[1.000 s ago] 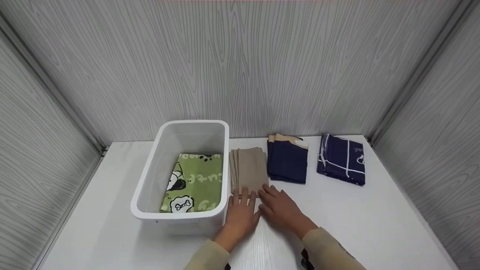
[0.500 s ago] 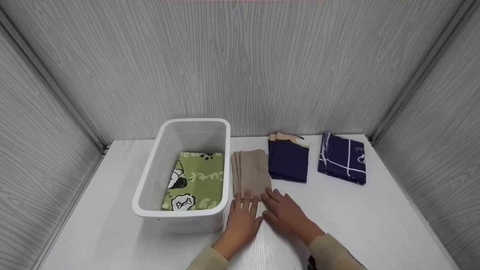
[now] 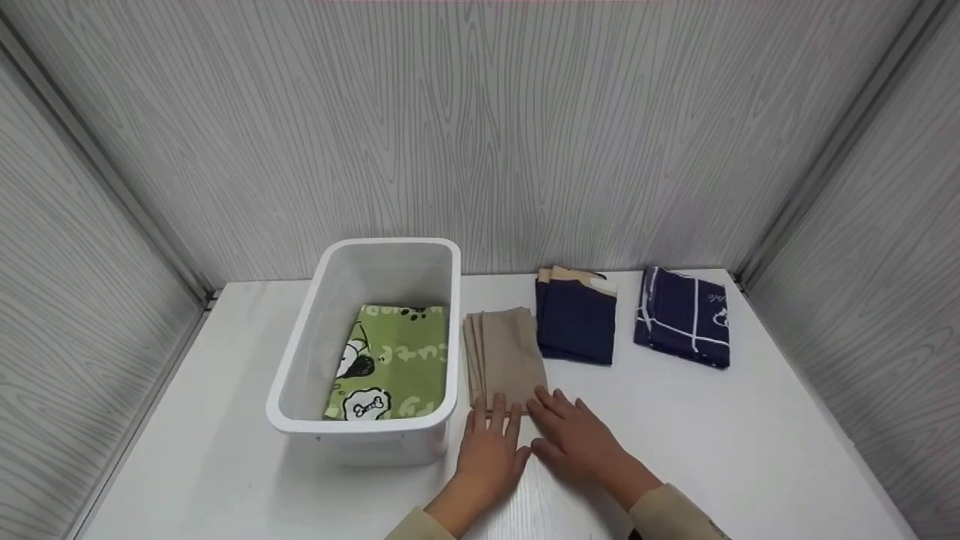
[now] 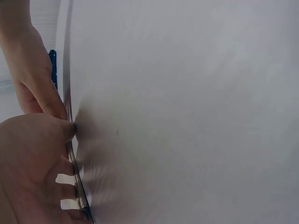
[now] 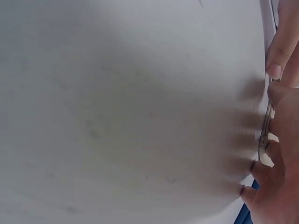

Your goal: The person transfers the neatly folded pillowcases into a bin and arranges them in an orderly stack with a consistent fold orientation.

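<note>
A folded beige cloth (image 3: 511, 352) lies on the white table, right beside the white bin. On its near edge rest the fingertips of my left hand (image 3: 491, 454), fingers straight and slightly spread. My right hand (image 3: 576, 439) touches the cloth's near right corner with extended fingers. The two thumbs are close together on the tabletop. In the left wrist view the left hand (image 4: 35, 163) appears at the left edge, with the other hand beyond it. The right wrist view has the right hand (image 5: 280, 154) along its right edge, fingertips down at the surface.
The white plastic bin (image 3: 300, 330) holds a folded green printed cloth (image 3: 401, 360). Right of the beige cloth lie a folded navy and tan cloth (image 3: 577, 319) and a folded navy cloth with white lines (image 3: 684, 316). Grey wood-grain walls (image 3: 480, 135) enclose the table.
Both hands have slid toward the near side of the table, and the beige cloth has come with them. The bin and the navy cloths have stayed in place.
</note>
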`<state>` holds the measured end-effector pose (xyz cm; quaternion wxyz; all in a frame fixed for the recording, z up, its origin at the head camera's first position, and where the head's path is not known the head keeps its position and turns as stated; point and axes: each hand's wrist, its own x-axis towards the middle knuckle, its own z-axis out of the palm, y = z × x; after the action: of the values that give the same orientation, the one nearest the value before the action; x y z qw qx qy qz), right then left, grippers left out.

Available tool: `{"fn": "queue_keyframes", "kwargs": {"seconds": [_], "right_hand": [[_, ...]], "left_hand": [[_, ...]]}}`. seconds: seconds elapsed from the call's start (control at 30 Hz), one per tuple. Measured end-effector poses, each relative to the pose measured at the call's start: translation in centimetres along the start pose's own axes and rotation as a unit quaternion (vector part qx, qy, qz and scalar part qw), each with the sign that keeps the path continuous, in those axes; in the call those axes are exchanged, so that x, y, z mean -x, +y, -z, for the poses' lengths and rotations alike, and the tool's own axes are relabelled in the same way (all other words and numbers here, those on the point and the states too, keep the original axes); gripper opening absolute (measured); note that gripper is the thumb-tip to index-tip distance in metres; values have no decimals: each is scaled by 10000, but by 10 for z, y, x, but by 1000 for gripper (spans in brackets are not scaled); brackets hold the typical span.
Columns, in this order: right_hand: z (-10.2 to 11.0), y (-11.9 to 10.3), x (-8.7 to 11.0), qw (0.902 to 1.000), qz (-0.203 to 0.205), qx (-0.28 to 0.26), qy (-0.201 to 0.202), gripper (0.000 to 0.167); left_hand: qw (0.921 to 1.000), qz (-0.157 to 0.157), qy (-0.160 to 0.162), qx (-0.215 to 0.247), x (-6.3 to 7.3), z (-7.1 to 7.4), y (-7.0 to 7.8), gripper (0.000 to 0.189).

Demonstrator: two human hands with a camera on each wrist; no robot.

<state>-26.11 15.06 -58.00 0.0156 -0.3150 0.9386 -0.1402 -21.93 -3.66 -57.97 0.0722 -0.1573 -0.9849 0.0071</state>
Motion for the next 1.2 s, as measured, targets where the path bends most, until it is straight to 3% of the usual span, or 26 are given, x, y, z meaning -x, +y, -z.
{"fn": "queue_keyframes", "kwargs": {"seconds": [0.17, 0.57, 0.97, 1.2], "right_hand": [[0, -1, 8, 10000, 45, -29, 25, 62], [2, -8, 25, 10000, -31, -65, 56, 60], [2, -11, 38, 9998, -2, 44, 172, 56], [3, -14, 43, 9999, -92, -80, 104, 53]], "left_hand": [[9999, -22, -39, 115, 4, 0, 3, 63], [9995, -162, 278, 0, 18, 4, 12, 59], [9992, -337, 103, 197, 27, 9, 14, 59], [9970, -455, 9, 625, 35, 11, 11, 56]]}}
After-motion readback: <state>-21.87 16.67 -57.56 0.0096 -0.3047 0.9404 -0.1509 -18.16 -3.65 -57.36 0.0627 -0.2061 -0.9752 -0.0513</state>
